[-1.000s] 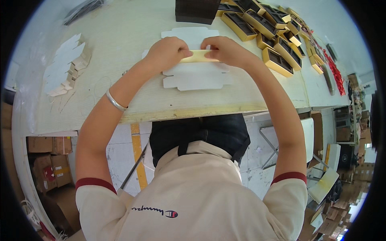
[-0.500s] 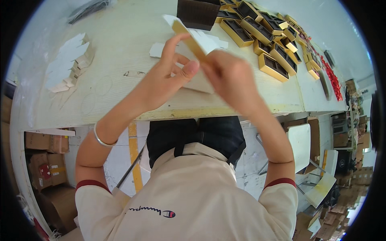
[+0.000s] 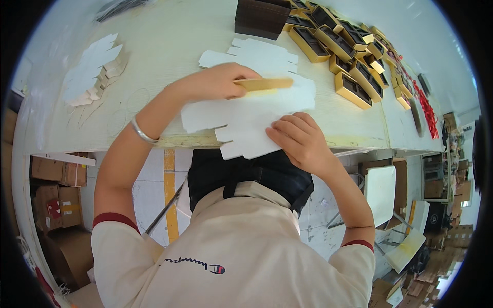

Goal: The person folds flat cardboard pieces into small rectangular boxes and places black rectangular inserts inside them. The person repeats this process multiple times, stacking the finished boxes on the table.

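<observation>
A white card blank (image 3: 267, 110) with notched flaps lies at the table's front, overhanging the edge slightly. A narrow gold strip (image 3: 269, 83) stands up along its far side; whether it is a folded panel of the blank, I cannot tell. Closed around the strip's left end is my left hand (image 3: 221, 82), its thumb and fingertips pinching it. My right hand (image 3: 303, 141) holds the blank's near right edge, fingers bent against the card. Beyond lies more white card (image 3: 262, 50) with notched flaps, partly covered.
Folded white card pieces (image 3: 95, 72) stand stacked at left. A dark brown box (image 3: 262, 18) sits at the back. Gold boxes with dark inserts (image 3: 354, 90) are heaped at right, near red ribbon-like material (image 3: 425, 108). Beside me is a white chair (image 3: 380, 195).
The raised card has come down onto the table and turned, its gold strip now running left to right. My left hand has taken the strip's end; my right hand has moved down to the near edge.
</observation>
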A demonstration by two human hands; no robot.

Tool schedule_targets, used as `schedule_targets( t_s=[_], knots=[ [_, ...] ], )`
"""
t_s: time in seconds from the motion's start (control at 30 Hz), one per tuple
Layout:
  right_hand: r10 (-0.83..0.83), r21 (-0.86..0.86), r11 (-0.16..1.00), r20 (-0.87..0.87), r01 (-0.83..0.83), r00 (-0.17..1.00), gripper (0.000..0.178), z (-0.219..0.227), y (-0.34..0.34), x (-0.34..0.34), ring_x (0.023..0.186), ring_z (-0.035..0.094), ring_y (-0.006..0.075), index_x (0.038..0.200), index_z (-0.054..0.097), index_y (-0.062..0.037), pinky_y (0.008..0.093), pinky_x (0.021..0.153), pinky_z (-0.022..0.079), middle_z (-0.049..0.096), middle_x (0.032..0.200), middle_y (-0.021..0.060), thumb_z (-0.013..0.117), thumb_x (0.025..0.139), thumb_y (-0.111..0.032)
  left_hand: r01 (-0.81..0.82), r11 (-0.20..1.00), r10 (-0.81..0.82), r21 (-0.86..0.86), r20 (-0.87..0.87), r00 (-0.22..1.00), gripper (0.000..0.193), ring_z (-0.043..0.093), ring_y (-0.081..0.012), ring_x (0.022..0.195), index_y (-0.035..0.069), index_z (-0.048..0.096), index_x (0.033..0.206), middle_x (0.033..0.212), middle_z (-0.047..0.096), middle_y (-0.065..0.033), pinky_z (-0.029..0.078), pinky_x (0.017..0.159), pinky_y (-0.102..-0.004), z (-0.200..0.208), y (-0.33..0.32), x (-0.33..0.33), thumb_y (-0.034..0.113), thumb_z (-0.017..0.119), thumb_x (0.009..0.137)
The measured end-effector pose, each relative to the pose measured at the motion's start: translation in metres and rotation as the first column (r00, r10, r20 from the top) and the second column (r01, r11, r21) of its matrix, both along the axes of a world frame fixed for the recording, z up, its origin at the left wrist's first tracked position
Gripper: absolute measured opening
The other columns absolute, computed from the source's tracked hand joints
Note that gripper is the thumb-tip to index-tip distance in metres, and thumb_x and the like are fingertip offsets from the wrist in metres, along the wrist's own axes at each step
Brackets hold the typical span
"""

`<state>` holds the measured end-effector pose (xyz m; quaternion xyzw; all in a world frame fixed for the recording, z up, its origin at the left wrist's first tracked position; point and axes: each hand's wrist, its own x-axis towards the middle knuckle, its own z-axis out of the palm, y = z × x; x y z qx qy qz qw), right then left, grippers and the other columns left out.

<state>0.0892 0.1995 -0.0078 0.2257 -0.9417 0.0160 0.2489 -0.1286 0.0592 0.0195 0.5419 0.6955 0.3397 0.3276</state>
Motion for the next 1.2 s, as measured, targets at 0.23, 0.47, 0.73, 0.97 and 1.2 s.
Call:
schedule_targets(
  t_s=[0.23,0.47,0.73,0.97,1.2],
  knots=[
    [-0.008,-0.514,0.722,0.664,0.464,0.748,0.016,0.019,0.002,-0.042,0.068,0.050,0.0223,0.084,0.058,-0.0019,0.0325,0.063,0.042,0.054,0.075,0.0117,0.063,0.088,-0.017,0.012,0.836,0.401,0.548,-0.626,0.669,0.036,0.053,-0.0293,0.097,0.006,0.063,0.110,0.108,0.058,-0.0087,0.043,0.088,-0.0388,-0.007,-0.012,0.025,0.022,0.070,0.079],
    [-0.048,-0.461,0.773,0.642,0.435,0.765,0.016,0.018,-0.005,-0.064,0.076,0.055,0.0242,0.094,0.055,-0.0040,0.0321,0.070,0.045,0.057,0.084,0.0110,0.065,0.084,-0.011,0.153,0.911,0.214,0.382,-0.758,0.617,0.030,0.057,-0.0278,0.090,0.002,0.062,0.097,0.100,0.057,-0.0087,0.048,0.079,-0.0377,-0.041,-0.058,0.064,0.013,0.072,0.072],
    [-0.093,-0.238,0.964,0.127,0.121,0.988,0.034,-0.002,-0.005,-0.024,0.104,0.052,0.0280,0.106,0.061,-0.0032,0.0367,0.085,0.043,0.052,0.110,0.0118,0.068,0.073,-0.009,0.162,0.895,0.226,0.416,-0.735,0.639,0.026,0.058,-0.0251,0.085,0.001,0.059,0.095,0.096,0.057,-0.0088,0.050,0.073,-0.0334,-0.037,-0.052,0.055,0.008,0.070,0.072],
    [-0.109,-0.127,0.983,0.184,0.134,0.977,0.033,-0.008,-0.004,-0.033,0.097,0.054,0.0296,0.105,0.061,-0.0023,0.0370,0.083,0.046,0.054,0.105,0.0126,0.062,0.073,0.002,0.231,0.915,0.176,0.330,-0.845,0.506,0.016,0.057,-0.0245,0.080,0.002,0.057,0.089,0.086,0.054,-0.0063,0.049,0.068,-0.0341,-0.041,-0.043,0.048,0.008,0.065,0.076],
    [-0.088,-0.329,0.917,0.383,0.225,0.920,0.020,0.005,0.019,-0.067,0.084,0.056,0.0320,0.096,0.059,0.0013,0.0376,0.075,0.046,0.058,0.087,0.0168,0.056,0.076,0.004,0.091,0.935,0.216,0.344,-0.753,0.621,0.009,0.058,-0.0256,0.079,0.003,0.059,0.088,0.086,0.059,-0.0085,0.048,0.063,-0.0358,-0.039,-0.025,0.027,0.009,0.060,0.081]
  ],
)
